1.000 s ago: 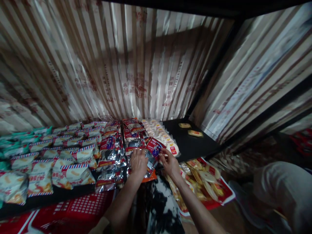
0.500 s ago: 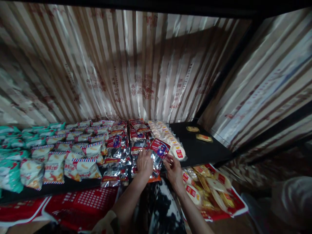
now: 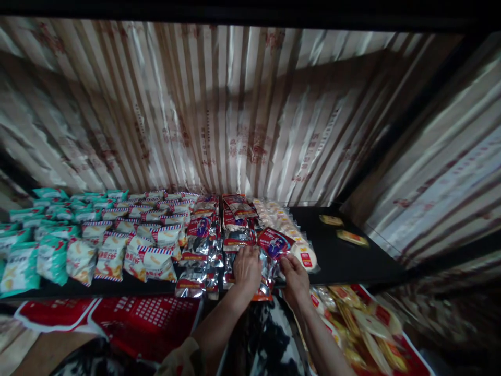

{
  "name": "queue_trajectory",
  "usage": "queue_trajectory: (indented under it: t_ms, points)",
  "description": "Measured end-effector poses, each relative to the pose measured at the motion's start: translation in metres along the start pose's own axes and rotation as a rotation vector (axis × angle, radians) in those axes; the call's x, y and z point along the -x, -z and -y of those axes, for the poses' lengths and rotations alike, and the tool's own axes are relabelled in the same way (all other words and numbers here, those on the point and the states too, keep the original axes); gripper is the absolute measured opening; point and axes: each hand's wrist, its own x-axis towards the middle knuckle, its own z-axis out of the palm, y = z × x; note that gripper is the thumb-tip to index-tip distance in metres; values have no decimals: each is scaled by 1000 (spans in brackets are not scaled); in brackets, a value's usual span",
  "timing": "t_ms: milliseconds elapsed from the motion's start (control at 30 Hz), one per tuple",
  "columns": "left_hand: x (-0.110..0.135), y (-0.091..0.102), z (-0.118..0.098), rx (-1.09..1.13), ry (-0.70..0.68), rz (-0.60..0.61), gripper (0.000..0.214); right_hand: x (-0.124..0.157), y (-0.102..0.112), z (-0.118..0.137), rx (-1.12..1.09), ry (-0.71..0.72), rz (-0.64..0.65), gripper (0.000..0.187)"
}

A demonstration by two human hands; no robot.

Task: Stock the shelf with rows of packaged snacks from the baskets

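My left hand (image 3: pixel 247 267) lies palm down on a stack of silver and red foil snack packets (image 3: pixel 235 237) at the front of a black shelf (image 3: pixel 344 261). My right hand (image 3: pixel 294 277) sits just to its right, fingers gripping the lower edge of a red and silver packet (image 3: pixel 274 244) that stands tilted up between both hands. A second column of similar foil packets (image 3: pixel 198 250) lies directly to the left. Clear bags of round pale cakes (image 3: pixel 289 232) lie in a row immediately right of the held packet.
Rows of white, red and blue striped snack bags (image 3: pixel 136 245) and green bags (image 3: pixel 35 245) fill the shelf's left. Two small yellow packets (image 3: pixel 344 230) lie at the shelf's right. A striped shiny curtain (image 3: pixel 235 115) hangs behind. A red crate (image 3: pixel 144 318) sits below left; a red box of yellow packets (image 3: pixel 364 329) below right.
The view has swung leftward, shifting everything right in frame. Both hands stay on the foil packets; my right hand has slid lower along the red packet's edge.
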Motion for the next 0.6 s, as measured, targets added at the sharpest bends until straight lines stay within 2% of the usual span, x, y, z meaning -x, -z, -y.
queue_trajectory:
  t_ms: [167, 333, 433, 600]
  points:
    - [3, 9, -2, 128, -26, -91, 30, 5, -19, 24, -61, 18, 14, 37]
    - [5, 23, 6, 200, -32, -240, 37, 2, -51, 43, -40, 97, 75, 36]
    - [6, 36, 19, 178, 18, -352, 41, -1, -81, 46, 21, 108, 157, 35]
    - [6, 61, 47, 33, 158, -483, 44, -8, -147, 38, 17, 47, 281, 32]
